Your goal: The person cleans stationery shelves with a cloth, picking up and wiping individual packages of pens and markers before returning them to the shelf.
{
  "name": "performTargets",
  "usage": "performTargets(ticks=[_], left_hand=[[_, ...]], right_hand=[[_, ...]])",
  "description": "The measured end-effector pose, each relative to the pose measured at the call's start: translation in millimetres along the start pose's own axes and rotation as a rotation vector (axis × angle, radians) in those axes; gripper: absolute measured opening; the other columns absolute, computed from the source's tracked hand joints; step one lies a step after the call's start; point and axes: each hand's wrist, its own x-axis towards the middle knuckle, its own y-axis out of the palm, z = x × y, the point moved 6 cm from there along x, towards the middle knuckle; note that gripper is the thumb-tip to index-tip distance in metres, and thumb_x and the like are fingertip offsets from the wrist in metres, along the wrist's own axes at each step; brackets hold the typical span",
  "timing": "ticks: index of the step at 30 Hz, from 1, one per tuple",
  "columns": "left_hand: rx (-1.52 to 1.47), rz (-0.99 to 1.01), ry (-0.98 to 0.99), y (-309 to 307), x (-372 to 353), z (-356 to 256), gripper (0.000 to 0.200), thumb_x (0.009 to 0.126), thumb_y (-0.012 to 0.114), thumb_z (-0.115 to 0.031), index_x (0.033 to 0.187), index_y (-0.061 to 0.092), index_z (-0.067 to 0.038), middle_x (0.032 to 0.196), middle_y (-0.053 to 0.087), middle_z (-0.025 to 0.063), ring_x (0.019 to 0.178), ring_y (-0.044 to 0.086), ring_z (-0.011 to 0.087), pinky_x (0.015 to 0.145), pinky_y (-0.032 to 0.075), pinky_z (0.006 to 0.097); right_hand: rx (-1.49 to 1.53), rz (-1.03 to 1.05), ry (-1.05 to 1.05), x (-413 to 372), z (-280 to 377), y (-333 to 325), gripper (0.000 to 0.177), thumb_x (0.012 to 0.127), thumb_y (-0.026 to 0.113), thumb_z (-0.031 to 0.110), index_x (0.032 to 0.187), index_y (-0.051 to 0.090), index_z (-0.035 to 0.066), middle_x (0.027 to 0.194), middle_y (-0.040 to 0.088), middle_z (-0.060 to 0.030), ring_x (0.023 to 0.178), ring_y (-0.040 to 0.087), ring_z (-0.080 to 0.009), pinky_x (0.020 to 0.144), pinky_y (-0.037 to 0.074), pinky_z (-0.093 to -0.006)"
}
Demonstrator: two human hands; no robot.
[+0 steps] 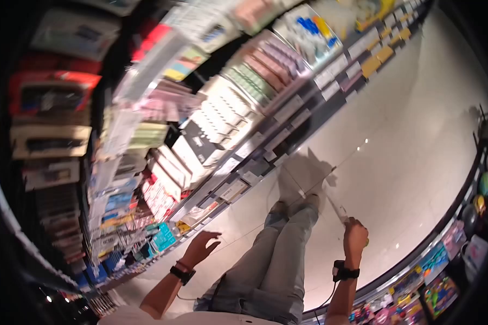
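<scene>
My view looks down on a shop aisle, bent by a wide lens. The fingers [212,236] of the left hand [200,246] are spread wide and hold nothing. They reach toward the lowest row of the shelf unit [287,114], close to it but not touching. The nearest item is a teal packet [165,236], just beside the fingertips.

The fingers [357,224] of the right hand [355,236] are curled into a fist around the lower end of a thin pale stick [336,208]. The stick slants up and to the left from the fist, out over the floor [417,135]. A speck of yellow-green shows at the edge of the fist; I cannot tell what it is.

Each wrist carries a black band: 1 on the left wrist [182,273], 1 on the right wrist [345,271]. A thin cable hangs from the right one.

Between the 2 arms are the person's legs in pale blue jeans [276,260], ending in light shoes [303,203] on the glossy cream floor.

The shelf unit fills the left side of the view, packed with rows of small boxed and carded goods, with price labels along its edges. A second display [439,281] of bright coloured packets curves along the lower right, well apart from both hands.
</scene>
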Motion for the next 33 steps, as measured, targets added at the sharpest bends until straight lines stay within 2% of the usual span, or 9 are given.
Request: performTargets(ticks=[6,10,11,13,15,18,19,24,33], left_hand=[[0.105,-0.336,0.259,-110,-32,-147,0.053,0.072,0.068,-0.027,0.119,0.05,-0.01,0.122,0.046,0.0094,0.113,0.041,0.0288,0.095,0.032,0.0412],[0.108,-0.339,0.279,-125,-69,-165,0.056,0.073,0.063,-0.037,0.12,0.05,-0.01,0.13,0.039,0.0089,0.123,0.03,0.0284,0.1,0.016,0.0537],[0.195,-0.405,0.388,-121,-81,-163,0.044,0.075,0.063,-0.033,0.11,0.056,-0.007,0.118,0.051,0.0125,0.115,0.041,0.0287,0.095,0.029,0.0458],[-0.196,-0.312,0.127,-120,-97,-147,0.03,0.079,0.061,-0.026,0.099,0.06,-0.003,0.098,0.06,0.0149,0.094,0.054,0.0308,0.079,0.042,0.0368],[-0.602,-0.424,0.134,-115,-114,-132,0.028,0.082,0.06,-0.018,0.1,0.057,0.003,0.087,0.062,0.0156,0.069,0.059,0.0309,0.061,0.045,0.0323],[-0.65,-0.626,-0.003,-122,-135,-100,0.029,0.083,0.059,-0.017,0.105,0.056,0.002,0.085,0.062,0.0116,0.077,0.056,0.0127,0.069,0.044,0.0292],[-0.838,-0.64,-0.037,-102,-132,-65,0.035,0.084,0.057,-0.014,0.114,0.051,0.002,0.096,0.061,0.0086,0.09,0.052,0.0113,0.08,0.041,0.0277],[-1.312,-0.906,-0.52,-49,-134,72,0.038,0.089,0.047,-0.034,0.101,0.058,0.001,0.082,0.058,0.0028,0.078,0.05,0.0123,0.071,0.042,0.0274],[-1.516,-0.628,-0.432,-43,-23,177,0.033,0.087,0.038,-0.043,0.105,0.047,-0.018,0.101,0.052,0.0009,0.091,0.052,0.0183,0.075,0.045,0.0411]], right_hand=[[0.015,0.085,-0.769,-45,192,-198,0.005,0.069,0.055,0.01,0.069,0.06,0.008,0.065,0.057,-0.0109,0.059,0.058,-0.0277,0.055,0.045,-0.037],[-0.031,0.152,-1.146,-87,285,-253,0.008,0.071,0.058,0.018,0.07,0.062,0.011,0.066,0.057,-0.0079,0.062,0.058,-0.0273,0.056,0.045,-0.0374],[-0.043,0.163,-1.213,-96,305,-263,0.009,0.071,0.058,0.019,0.07,0.062,0.011,0.066,0.057,-0.0075,0.063,0.058,-0.027,0.056,0.045,-0.0371],[-0.043,0.128,-1.335,-108,336,-275,0.011,0.073,0.059,0.02,0.071,0.06,0.009,0.068,0.058,-0.0091,0.065,0.059,-0.0271,0.057,0.045,-0.0371],[0.265,0.091,-1.239,-114,357,-296,0.012,0.073,0.062,0.016,0.079,0.06,0.005,0.074,0.059,-0.013,0.069,0.059,-0.0296,0.06,0.046,-0.0362],[0.561,0.022,-1.035,-119,362,-319,0.016,0.073,0.064,0.011,0.086,0.06,0.001,0.08,0.06,-0.0162,0.072,0.059,-0.0322,0.063,0.046,-0.0344],[0.543,0.016,-1.042,-120,361,-319,0.017,0.073,0.064,0.01,0.087,0.059,0.001,0.08,0.06,-0.0164,0.072,0.059,-0.0322,0.064,0.046,-0.0338],[0.44,0.0,-1.026,-108,340,-317,0.018,0.074,0.064,0.009,0.087,0.059,-0.002,0.079,0.06,-0.0157,0.07,0.058,-0.0307,0.065,0.045,-0.0325],[0.378,-0.226,-0.671,-126,265,-335,0.018,0.077,0.061,0.011,0.086,0.059,-0.004,0.073,0.061,-0.0157,0.067,0.059,-0.0243,0.066,0.045,-0.0316]])
